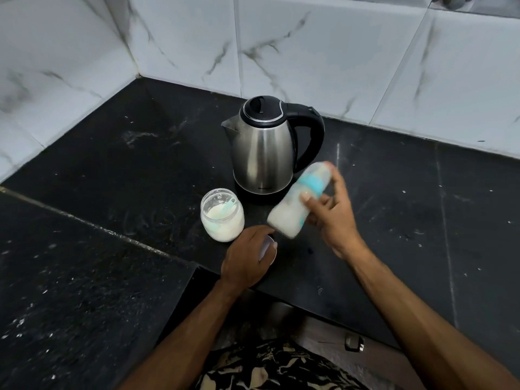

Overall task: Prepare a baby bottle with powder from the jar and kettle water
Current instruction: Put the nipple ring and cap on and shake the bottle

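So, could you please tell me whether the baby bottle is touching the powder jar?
Apart. The head view shows the tilted baby bottle, held by the right hand, with dark countertop visible between it and the powder jar.

Light: I'm seeing dim, even indoor lighting.
Glare: kettle (263, 153) steel is throwing soft streaks.
Blur: bottle (298, 199) is smearing.
Edges: wall tiles (323, 52) are bowing outward.

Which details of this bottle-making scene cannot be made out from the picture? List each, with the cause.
- Baby bottle, head view: markings and fill level, motion blur.
- Object under the left hand: mostly covered by fingers.
- Kettle water level: steel wall and shut lid.
- Scoop in the jar: half buried in powder.
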### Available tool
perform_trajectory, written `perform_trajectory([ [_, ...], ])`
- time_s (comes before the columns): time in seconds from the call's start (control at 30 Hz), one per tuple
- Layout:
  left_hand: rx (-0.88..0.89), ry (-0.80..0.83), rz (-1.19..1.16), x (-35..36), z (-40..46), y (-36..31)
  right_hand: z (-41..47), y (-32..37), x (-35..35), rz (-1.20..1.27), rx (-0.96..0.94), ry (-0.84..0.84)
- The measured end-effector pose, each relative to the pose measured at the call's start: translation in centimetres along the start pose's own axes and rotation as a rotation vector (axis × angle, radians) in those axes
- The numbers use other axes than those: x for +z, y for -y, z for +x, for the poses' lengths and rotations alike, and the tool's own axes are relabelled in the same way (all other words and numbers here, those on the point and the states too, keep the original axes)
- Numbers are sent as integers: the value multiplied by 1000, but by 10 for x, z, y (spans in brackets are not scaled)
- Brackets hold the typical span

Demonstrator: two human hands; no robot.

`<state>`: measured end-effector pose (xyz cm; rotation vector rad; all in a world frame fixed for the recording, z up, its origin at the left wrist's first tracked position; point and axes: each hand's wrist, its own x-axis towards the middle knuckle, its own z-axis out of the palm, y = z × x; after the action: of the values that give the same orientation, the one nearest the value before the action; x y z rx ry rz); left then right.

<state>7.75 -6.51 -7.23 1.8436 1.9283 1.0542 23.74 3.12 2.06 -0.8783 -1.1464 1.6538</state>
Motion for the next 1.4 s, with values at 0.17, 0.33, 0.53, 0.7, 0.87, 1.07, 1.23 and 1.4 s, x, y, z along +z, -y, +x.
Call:
perform_trajectory([
  [0.17, 12, -12, 14, 2, 0, 3, -5, -5, 1, -7, 40, 63],
  [0.33, 13, -11, -1, 2, 0, 3, -9, -8, 2, -130, 54, 166],
  [0.53, 10, -26, 28, 2, 0, 4, -2, -7, 2, 86, 27, -28],
  [0.7, -56, -1, -50, -3, 0, -1, -17, -18, 6, -158, 59, 242],
  [0.87, 17, 3, 26, 1, 0, 3, 4, 0, 0, 137, -13, -98],
  [1.07, 0, 3, 2, -2, 0, -2, -16, -16, -2, -161, 67, 237],
  [1.23, 27, -15, 28, 3, 0, 5, 2, -1, -6, 156, -23, -125],
  [1.4, -12, -9, -10, 1, 1, 1, -20, -17, -2, -198, 69, 254],
])
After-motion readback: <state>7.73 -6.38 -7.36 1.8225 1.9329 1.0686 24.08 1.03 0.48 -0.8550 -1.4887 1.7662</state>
